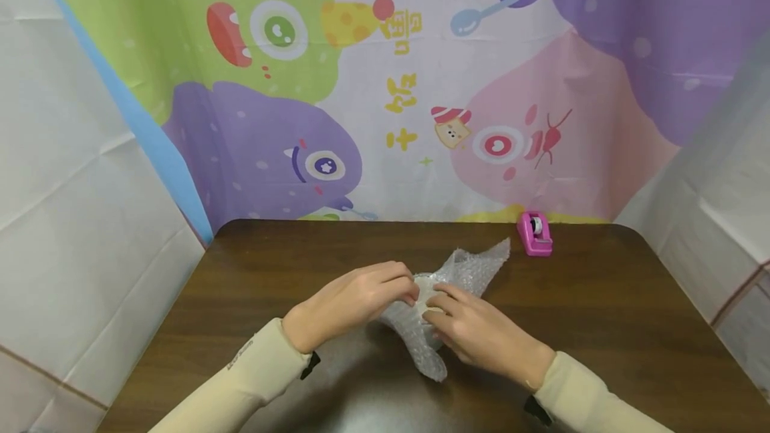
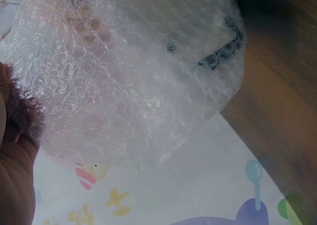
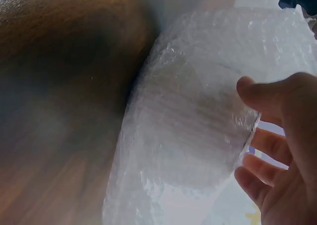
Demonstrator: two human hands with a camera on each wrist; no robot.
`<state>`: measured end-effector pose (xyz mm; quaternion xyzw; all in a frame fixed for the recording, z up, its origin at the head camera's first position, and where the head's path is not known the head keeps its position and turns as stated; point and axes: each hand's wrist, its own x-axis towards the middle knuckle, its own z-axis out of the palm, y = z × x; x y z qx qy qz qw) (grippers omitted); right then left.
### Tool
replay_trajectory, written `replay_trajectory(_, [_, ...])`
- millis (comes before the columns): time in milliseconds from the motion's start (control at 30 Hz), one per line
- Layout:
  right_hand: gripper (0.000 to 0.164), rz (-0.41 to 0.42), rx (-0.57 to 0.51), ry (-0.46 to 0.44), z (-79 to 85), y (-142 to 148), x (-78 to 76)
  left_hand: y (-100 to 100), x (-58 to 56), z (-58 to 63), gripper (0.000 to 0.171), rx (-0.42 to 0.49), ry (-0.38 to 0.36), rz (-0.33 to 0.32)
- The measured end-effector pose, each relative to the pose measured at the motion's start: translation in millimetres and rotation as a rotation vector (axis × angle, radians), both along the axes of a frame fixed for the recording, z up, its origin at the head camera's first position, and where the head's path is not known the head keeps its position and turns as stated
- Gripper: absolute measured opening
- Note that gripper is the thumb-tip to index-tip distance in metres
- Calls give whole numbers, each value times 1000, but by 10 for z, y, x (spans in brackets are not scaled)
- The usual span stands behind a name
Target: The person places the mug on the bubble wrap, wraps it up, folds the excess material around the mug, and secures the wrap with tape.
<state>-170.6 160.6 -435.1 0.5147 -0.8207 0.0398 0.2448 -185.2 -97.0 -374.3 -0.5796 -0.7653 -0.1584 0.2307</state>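
Note:
A sheet of clear bubble wrap [image 1: 475, 269] is bunched around a pale, rounded thing [image 1: 426, 291] above the middle of the table. My left hand [image 1: 363, 296] grips the wrap on the left, its fingers curled down. In the left wrist view, part of the left hand [image 2: 17, 160] shows at the wrap's edge. On the other side my right hand [image 1: 481, 326] holds the wrapped thing. The right wrist view has the thumb on the face of the bubble wrap [image 3: 183, 121] and the bent fingers at its edge. Cloudy plastic hides what kind of thing is inside.
A pink tape dispenser [image 1: 535, 234] stands at the back right of the dark wooden table [image 1: 271, 252]. Behind the table hangs a cartoon-printed curtain [image 1: 391, 186]. White sheeting [image 1: 78, 206] bounds the left side, with more on the right.

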Motion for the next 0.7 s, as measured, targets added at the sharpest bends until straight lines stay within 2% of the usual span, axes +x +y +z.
replay_trajectory(133, [38,-30,-35,-44,15,69,-8,0,-4,-4,7,0,1,8])
replay_trajectory(300, [26,-30,-91,-75,-19,135,-13,23,-34,-1,6,5,20,11])
replay_trajectory(433, [16,-13,-89,-58,-54,158,-2,61,-62,1,6,2,25,9])
replay_trajectory(700, [5,-3,-91,-46,-46,153,8,141,-118,-29,9,14,5,13])
